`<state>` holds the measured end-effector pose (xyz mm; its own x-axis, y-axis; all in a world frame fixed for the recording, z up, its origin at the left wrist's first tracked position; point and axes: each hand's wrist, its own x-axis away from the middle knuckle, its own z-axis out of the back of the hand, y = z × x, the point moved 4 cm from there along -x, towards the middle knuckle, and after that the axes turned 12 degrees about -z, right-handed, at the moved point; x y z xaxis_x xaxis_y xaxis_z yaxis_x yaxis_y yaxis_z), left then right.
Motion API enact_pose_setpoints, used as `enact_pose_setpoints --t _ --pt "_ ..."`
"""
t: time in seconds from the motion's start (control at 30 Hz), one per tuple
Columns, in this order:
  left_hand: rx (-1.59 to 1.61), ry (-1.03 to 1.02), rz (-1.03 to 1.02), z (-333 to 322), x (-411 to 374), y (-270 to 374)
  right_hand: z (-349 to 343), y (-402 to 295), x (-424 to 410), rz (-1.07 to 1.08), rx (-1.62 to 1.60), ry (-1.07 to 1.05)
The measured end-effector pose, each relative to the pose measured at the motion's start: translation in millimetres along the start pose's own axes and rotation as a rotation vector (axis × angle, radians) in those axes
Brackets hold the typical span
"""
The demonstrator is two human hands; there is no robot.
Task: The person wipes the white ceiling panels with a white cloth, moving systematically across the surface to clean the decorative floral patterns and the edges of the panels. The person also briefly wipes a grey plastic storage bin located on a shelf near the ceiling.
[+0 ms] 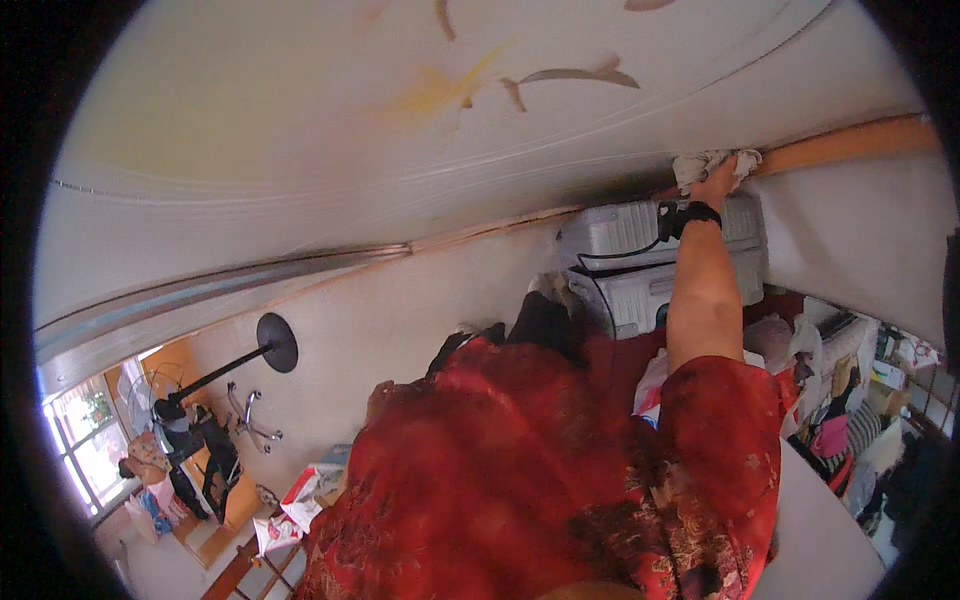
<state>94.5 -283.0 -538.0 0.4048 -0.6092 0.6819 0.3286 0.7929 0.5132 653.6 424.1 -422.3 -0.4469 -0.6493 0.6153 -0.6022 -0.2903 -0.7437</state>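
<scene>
My right hand (715,184) presses a crumpled whitish cloth (697,169) against the end of a wooden strip (847,148). The strip runs along the lower edge of a large pale panel (300,97) with brown and yellow painted shapes. A black band (699,214) with a small device sits on my wrist, and a dark cable (622,255) hangs from it. Below my forearm stands a ribbed silver-grey case (637,292), partly hidden by the arm. My left hand is out of view. My red patterned garment (510,472) fills the lower middle.
A black pedestal fan's round base (277,343) and a wheeled chair base (255,418) stand on the pale floor (337,330) to the left. Red-and-white packets (289,517) lie nearby. Bags and clothes (840,442) are piled at right. A window (86,442) is at far left.
</scene>
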Motion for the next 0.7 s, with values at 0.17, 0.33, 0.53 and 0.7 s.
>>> enact_pose_setpoints --t 0.17,0.33,0.53,0.7 --pt "-0.032 -0.055 -0.079 -30 -9 3 -17 30 41 -0.037 0.023 -0.159" --pt "0.38 -0.032 -0.131 -7 -29 -11 -33 73 121 -0.098 0.028 -0.263" --pt "0.526 0.079 0.002 -1 23 77 -42 147 163 -0.127 0.143 -0.492" --pt "0.677 0.15 0.083 -15 42 10 -66 223 234 -0.407 0.212 -0.737"
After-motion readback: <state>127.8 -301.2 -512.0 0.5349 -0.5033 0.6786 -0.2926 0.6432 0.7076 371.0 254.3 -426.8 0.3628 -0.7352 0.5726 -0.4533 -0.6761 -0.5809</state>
